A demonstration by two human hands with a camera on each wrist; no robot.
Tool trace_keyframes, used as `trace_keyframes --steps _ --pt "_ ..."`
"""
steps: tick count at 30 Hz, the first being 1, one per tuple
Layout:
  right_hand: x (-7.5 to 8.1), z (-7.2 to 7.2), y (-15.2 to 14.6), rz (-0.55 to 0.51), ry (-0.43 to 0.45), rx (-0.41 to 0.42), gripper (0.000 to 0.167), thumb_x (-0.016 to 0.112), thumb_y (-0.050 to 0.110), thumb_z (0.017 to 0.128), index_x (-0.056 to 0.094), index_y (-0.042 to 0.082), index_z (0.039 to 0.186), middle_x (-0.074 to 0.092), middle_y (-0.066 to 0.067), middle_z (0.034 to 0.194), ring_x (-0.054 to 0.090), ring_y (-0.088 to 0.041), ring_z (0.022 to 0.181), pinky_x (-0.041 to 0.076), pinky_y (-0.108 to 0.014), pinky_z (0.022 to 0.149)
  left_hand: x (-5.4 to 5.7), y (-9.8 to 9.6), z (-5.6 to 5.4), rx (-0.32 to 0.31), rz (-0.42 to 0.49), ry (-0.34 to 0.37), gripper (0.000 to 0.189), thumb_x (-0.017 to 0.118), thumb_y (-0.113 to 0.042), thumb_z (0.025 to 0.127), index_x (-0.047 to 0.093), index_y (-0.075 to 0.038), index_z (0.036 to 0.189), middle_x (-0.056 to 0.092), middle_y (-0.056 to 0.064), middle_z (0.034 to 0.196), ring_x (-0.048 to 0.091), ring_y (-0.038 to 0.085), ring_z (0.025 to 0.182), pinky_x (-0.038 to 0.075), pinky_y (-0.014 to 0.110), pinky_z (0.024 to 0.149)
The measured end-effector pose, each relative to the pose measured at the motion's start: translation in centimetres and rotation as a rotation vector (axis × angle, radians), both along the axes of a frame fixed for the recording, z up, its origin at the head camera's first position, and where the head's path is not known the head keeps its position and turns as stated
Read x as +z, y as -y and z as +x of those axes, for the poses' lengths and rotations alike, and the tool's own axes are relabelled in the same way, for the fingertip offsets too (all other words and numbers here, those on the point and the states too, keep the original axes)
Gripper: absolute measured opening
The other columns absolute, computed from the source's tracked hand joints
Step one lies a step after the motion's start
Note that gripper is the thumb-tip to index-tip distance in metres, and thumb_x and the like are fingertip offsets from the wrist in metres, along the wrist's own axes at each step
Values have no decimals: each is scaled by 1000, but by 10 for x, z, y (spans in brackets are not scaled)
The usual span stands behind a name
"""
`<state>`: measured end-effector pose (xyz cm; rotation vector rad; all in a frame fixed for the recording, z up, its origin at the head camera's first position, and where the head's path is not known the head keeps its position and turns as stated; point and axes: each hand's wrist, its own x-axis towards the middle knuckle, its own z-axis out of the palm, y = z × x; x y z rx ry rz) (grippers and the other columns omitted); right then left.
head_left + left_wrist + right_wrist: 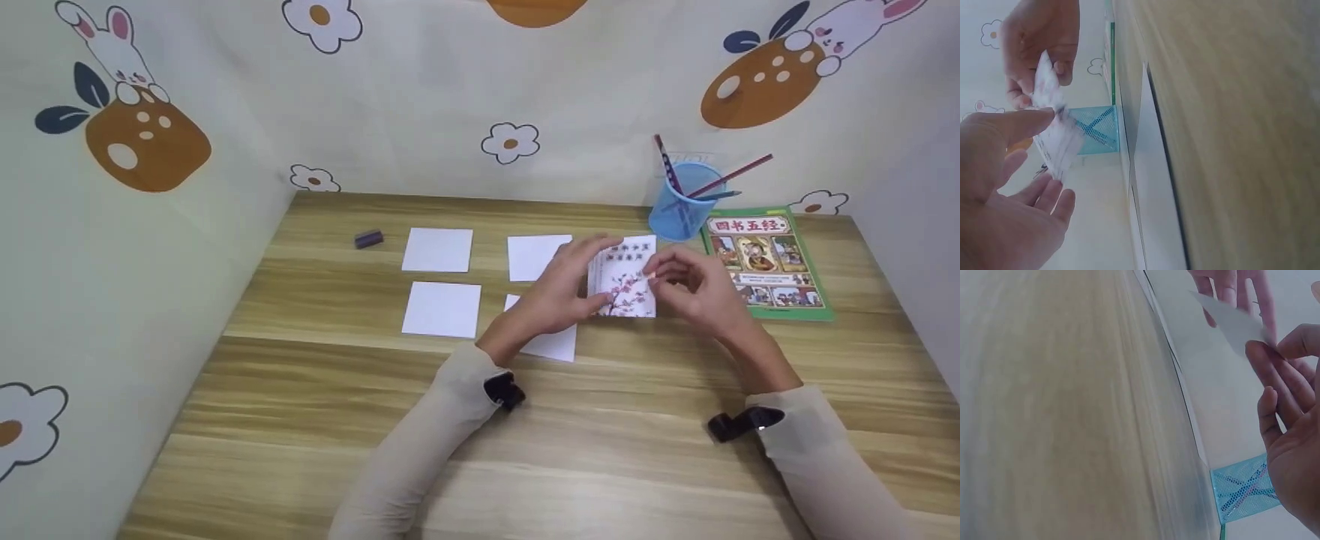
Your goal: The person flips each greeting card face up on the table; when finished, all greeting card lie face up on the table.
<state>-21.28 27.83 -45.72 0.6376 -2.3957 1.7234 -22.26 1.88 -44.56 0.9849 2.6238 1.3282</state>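
Both hands hold a small white card (632, 289) printed with pink blossom and dark characters, above the table. My left hand (559, 289) holds it from the left, thumb on its printed face, other fingers at its far edge. My right hand (697, 289) pinches its right edge between thumb and fingers. In the left wrist view the card (1060, 140) appears tilted and edge-on. The right wrist view shows its plain back (1235, 323). White paper squares lie beside the left hand, one upper square (532, 255) and one lower square (553, 345) partly hidden beneath it.
Farther left lie two more white squares (437, 250) (441, 309) and a dark eraser-like block (368, 239). A blue mesh pen cup (679, 214) with pencils stands at the back right, beside a green-bordered book (780, 262). A patterned cloth (420, 97) hangs behind the table.
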Motion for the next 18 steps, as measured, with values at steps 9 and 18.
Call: trace_keyframes --steps 9,18 --pt "-3 -3 -4 244 116 -23 50 69 0 99 63 15 147 67 -10 94 62 -17 81 51 -22 71 -1 -1 3 -68 19 139 83 84 -9 94 42 -15 166 77 7 107 74 10 91 61 17 84" --pt "-9 -5 -5 592 211 25 47 89 45 90 75 17 126 74 -5 119 61 -24 104 49 -33 91 -3 -9 15 70 -397 34 52 86 -24 94 68 -13 141 75 -1 101 65 9 93 57 22 79"
